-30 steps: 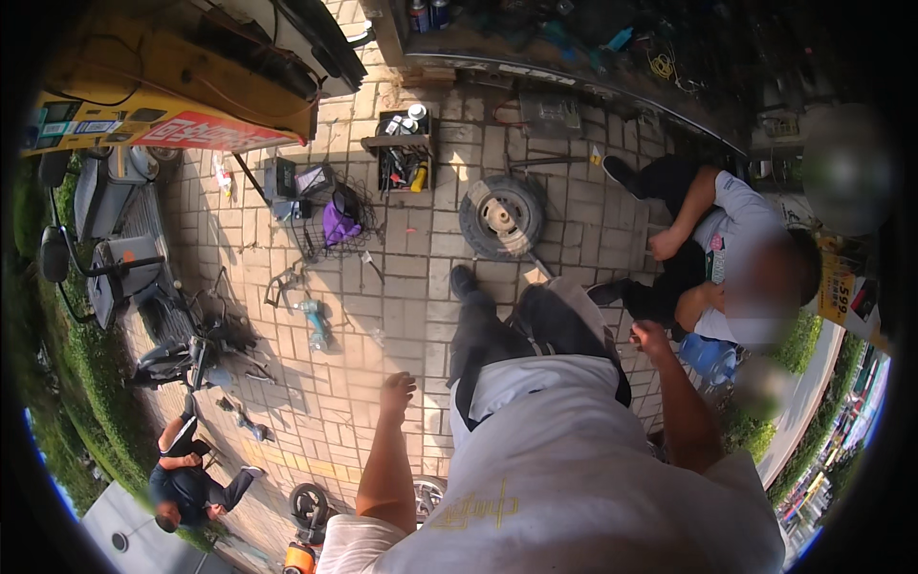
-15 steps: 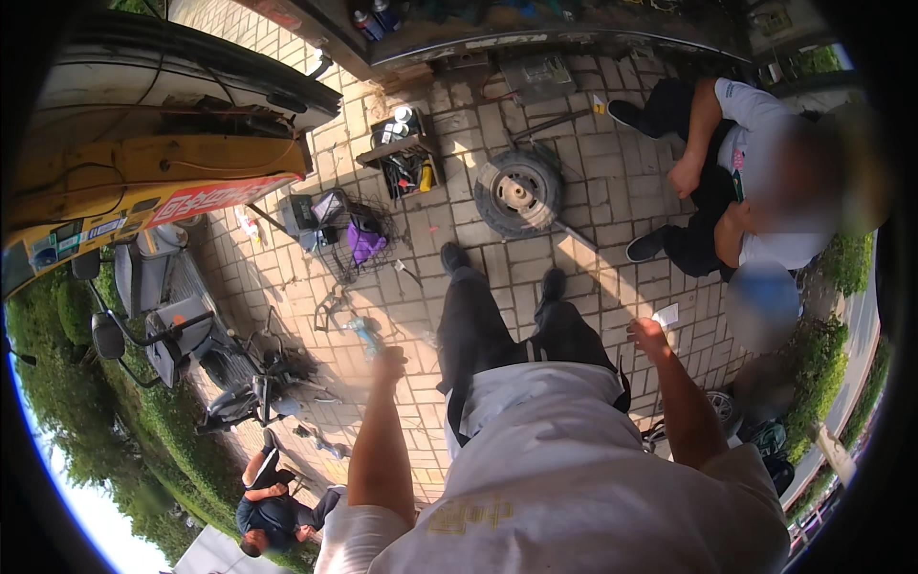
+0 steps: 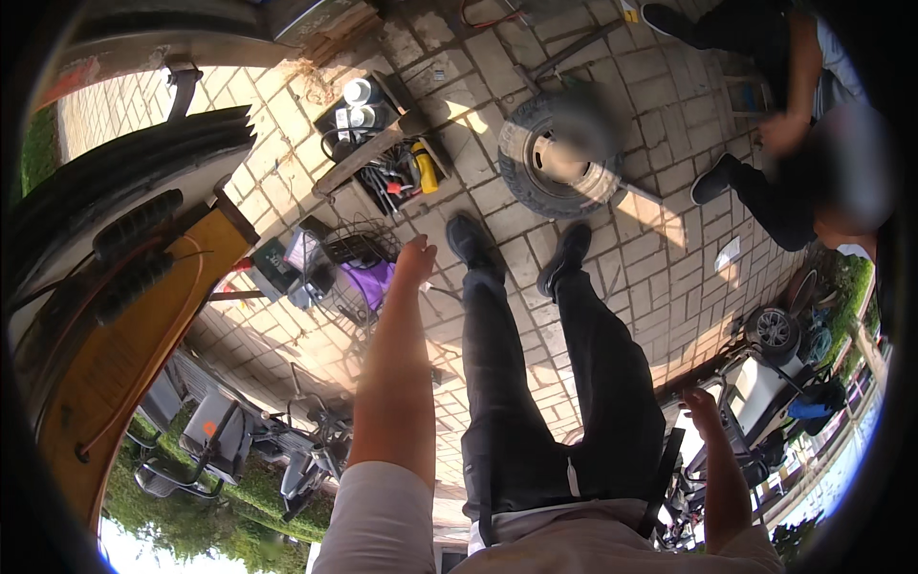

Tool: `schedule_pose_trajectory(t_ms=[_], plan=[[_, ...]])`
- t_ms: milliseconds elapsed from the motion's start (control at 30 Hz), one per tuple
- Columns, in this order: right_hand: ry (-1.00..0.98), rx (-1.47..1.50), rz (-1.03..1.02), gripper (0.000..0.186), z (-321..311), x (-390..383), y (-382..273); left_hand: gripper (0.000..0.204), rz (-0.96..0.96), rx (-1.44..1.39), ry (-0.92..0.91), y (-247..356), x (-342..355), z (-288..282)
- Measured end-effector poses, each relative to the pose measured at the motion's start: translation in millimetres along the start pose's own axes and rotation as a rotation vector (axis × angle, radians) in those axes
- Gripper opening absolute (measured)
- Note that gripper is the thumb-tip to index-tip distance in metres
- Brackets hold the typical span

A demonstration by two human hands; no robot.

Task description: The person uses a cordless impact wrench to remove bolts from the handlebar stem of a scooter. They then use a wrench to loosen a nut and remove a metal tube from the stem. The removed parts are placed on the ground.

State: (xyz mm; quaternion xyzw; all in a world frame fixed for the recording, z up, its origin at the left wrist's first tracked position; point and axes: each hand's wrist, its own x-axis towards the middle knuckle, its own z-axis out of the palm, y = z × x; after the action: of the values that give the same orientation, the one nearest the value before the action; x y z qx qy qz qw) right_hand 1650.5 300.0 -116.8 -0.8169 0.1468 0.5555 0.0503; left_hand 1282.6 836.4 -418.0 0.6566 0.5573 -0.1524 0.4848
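Left hand (image 3: 417, 260) stretched forward, fingers loosely apart, clamped on nothing; it hangs above a purple cloth (image 3: 371, 283) lying beside a black wire basket (image 3: 352, 256) on the paved floor (image 3: 660, 239). Right hand (image 3: 701, 406) hangs low at the side near a parked scooter (image 3: 765, 383); whether its fingers are together, cannot tell. Judged step: reaching while standing, nothing grasped. Next would call for bending lower. Farther out: open wooden toolbox (image 3: 382, 143), small grey tyre (image 3: 559, 153), a seated person (image 3: 794, 163). Outdoors, sunlit brick paving.
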Motion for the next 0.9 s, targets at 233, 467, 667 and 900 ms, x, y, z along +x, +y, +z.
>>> schedule_pose_trajectory(t_ms=[233, 467, 667, 900], plan=[[0.019, 0.106, 0.271, 0.032, 45, 27, 14, 0.044, 0.060, -0.071, 0.302, -86, 164, 28], [-0.054, 0.161, 0.395, 0.030, 86, 23, 42, 0.032, -0.224, 0.121, 0.058, -61, 232, 25], [-0.025, 0.203, 0.404, 0.030, 95, 30, 23, 0.038, -0.538, 0.139, -0.119, -76, 252, 29], [-0.056, 0.206, 0.382, 0.034, 77, 40, 20, 0.028, -0.534, -0.253, 0.013, -138, 264, 32]])
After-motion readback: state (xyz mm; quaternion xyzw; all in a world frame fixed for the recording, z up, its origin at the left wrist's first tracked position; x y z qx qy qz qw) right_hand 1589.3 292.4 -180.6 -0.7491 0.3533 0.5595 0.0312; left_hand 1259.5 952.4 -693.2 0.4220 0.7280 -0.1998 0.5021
